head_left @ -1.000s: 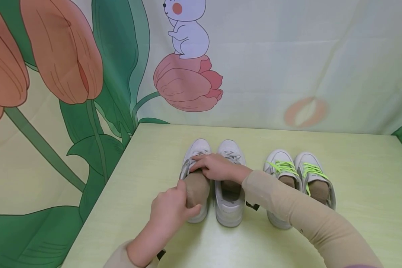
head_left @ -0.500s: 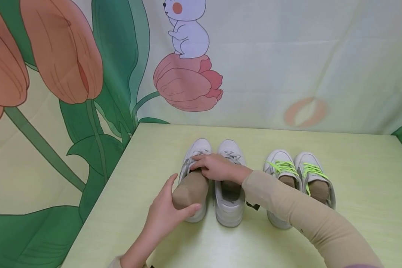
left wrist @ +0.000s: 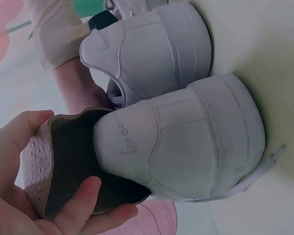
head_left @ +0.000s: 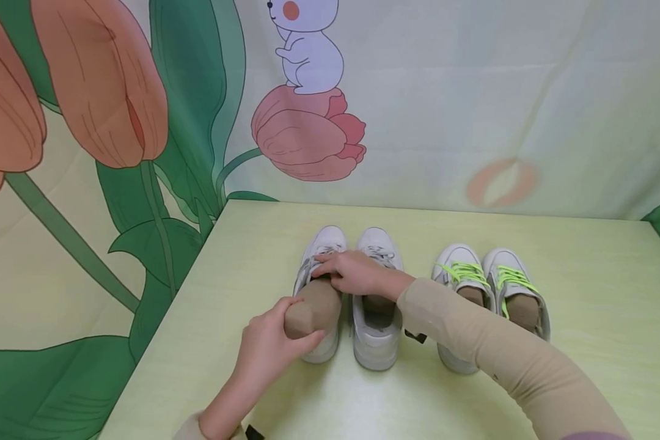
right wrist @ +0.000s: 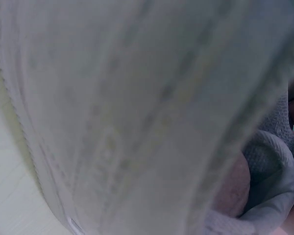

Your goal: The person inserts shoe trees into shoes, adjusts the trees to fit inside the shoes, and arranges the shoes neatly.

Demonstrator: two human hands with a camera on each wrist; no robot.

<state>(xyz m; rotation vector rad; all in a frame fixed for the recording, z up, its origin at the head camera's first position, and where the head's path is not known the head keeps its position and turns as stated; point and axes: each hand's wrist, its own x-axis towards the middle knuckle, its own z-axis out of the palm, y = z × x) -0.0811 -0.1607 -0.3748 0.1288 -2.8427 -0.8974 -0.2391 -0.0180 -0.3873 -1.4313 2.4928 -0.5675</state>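
A white lace-up sneaker stands toe away from me, with a brown insole sticking up out of its opening. My left hand grips the insole's raised heel end, thumb on one side and fingers on the other. In the left wrist view the insole's dark underside faces the camera, just behind the shoe's heel. My right hand reaches across from the right and holds the tongue at the top of the opening. The right wrist view shows the tongue folded up; the fingertips are partly hidden.
The matching white sneaker stands close on the right, under my right wrist. Farther right is another white pair with neon-green laces and brown insoles, partly behind my right sleeve. A tulip-printed cloth hangs behind the pale table.
My left hand loosened from the insole, then gripped its heel end again slightly farther left. The heel end has tipped left and toward me. My right hand stays in place.
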